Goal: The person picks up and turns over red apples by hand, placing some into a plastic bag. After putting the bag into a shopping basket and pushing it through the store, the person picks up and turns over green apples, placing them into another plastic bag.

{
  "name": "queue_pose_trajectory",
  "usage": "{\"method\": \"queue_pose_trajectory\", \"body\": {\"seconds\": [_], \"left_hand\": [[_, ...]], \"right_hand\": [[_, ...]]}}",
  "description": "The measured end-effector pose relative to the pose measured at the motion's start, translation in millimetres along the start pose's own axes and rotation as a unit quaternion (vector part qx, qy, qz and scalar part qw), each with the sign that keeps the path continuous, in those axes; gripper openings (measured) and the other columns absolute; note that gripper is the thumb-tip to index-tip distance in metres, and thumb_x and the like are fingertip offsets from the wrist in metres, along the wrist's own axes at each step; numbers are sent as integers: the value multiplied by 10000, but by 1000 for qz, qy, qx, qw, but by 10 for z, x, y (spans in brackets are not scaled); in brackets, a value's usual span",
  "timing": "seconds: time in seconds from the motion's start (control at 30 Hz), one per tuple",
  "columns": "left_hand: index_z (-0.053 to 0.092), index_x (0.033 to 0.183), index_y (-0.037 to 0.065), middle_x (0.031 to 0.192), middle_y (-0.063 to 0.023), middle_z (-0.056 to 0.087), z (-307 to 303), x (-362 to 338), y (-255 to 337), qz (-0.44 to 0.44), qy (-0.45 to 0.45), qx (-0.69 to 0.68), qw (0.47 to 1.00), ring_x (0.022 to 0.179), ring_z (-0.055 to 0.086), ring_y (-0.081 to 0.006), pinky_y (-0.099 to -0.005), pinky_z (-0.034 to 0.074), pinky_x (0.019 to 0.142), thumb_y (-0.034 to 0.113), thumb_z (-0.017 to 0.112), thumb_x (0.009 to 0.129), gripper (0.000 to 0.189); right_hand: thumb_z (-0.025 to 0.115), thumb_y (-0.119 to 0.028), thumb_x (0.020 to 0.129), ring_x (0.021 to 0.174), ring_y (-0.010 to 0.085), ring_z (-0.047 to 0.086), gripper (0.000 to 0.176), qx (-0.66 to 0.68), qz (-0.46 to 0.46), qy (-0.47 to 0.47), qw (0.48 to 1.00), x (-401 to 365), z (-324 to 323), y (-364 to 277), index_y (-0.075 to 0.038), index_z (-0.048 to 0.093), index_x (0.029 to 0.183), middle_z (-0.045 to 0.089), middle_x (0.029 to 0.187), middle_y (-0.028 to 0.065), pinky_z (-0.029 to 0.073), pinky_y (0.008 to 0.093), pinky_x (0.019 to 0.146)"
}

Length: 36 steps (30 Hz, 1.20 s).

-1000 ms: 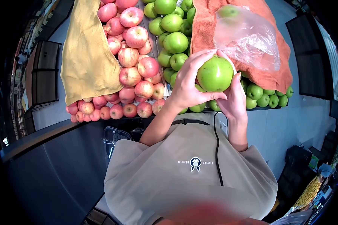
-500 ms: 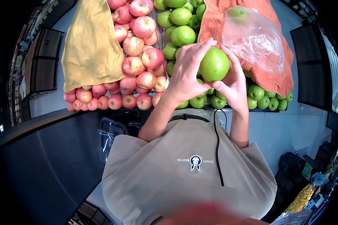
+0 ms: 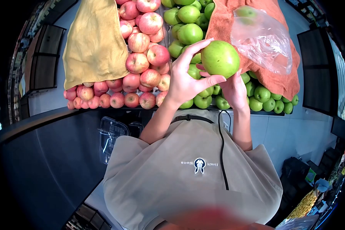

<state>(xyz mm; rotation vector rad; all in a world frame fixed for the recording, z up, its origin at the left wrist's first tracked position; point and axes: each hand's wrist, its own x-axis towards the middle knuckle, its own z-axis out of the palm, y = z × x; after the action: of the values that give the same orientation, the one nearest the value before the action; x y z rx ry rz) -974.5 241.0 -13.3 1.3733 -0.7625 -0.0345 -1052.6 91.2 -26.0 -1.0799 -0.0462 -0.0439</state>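
One green apple (image 3: 220,58) is held up in two hands above the fruit shelf (image 3: 84,110). The left hand (image 3: 186,82) has a wide grip on it, fingers over its left side and thumb under it. The right hand (image 3: 234,90) touches it from beneath; its fingers are hidden, so its grip cannot be told. Below lie heaped green apples (image 3: 203,100) and red apples (image 3: 138,63), too many to count. Two cloths cover parts of the piles, one yellow cloth (image 3: 90,42) and one orange cloth (image 3: 283,82). One plastic bag (image 3: 264,42) on the orange cloth holds one bagged apple (image 3: 246,11).
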Motion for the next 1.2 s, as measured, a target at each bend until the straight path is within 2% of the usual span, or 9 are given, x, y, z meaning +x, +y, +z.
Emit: {"method": "queue_pose_trajectory", "body": {"seconds": [0.23,0.37,0.47,0.7,0.8,0.83,0.9,1.0,1.2], "left_hand": [[612,1255,39,1313,-107,614,-19,29,66,95,-6,202,975,1177,568,-294,-393,448,983,143,866,633,679],[525,1366,35,1386,-124,556,58,-1,-20,153,3,175,972,1225,532,-340,-441,419,1043,137,838,680,761],[406,1446,28,1417,-168,501,69,-35,-86,132,-7,174,976,1302,471,-385,-531,337,1117,289,846,698,906],[440,1408,-5,1365,-159,550,57,-72,-239,96,26,262,960,1295,495,-357,-544,300,1137,375,874,649,953],[491,1371,18,1342,-175,539,21,-65,-228,117,35,263,957,1233,532,-365,-556,337,1106,415,864,638,913],[498,1368,20,1347,-170,537,0,-65,-214,119,36,262,957,1232,534,-360,-538,361,1096,381,875,628,906],[504,1365,22,1352,-166,535,-1,-70,-207,120,36,260,957,1230,537,-354,-519,384,1085,348,887,618,901],[500,1376,33,1360,-163,531,37,-89,-220,103,47,207,972,1222,543,-343,-463,440,1049,232,887,626,868],[541,1358,68,1374,-115,521,20,-93,-194,147,38,264,953,1154,546,-339,-419,492,959,-48,779,567,835]], "right_hand": [[544,-513,959,1375,286,401,839,-56,-59,32,996,61,136,-34,-11,188,1530,326,1517,166,339,436,1130],[452,-493,1007,1360,289,423,714,43,-5,58,997,56,200,8,-13,267,1502,400,1479,155,358,442,1118],[326,-483,1043,1334,324,453,626,133,26,91,987,93,181,92,-28,327,1472,436,1455,170,380,489,1106],[248,-505,1049,1259,351,521,619,287,73,143,944,195,177,106,-46,373,1445,458,1433,187,448,513,1044],[260,-494,1051,1225,325,546,609,325,62,28,943,194,85,160,-43,378,1442,474,1418,179,458,508,1034],[260,-494,1051,1225,325,546,609,325,62,28,943,201,98,132,-43,378,1442,474,1418,179,458,508,1034],[276,-495,1051,1223,290,548,613,98,74,110,986,220,162,30,-33,374,1443,496,1400,161,453,478,1042],[292,-505,1047,1232,258,545,627,29,31,167,985,222,236,-10,-24,377,1439,517,1382,138,444,441,1049],[576,-482,961,1261,207,477,723,-40,-21,95,994,115,28,220,15,355,1438,472,1383,130,398,363,1052]]}}
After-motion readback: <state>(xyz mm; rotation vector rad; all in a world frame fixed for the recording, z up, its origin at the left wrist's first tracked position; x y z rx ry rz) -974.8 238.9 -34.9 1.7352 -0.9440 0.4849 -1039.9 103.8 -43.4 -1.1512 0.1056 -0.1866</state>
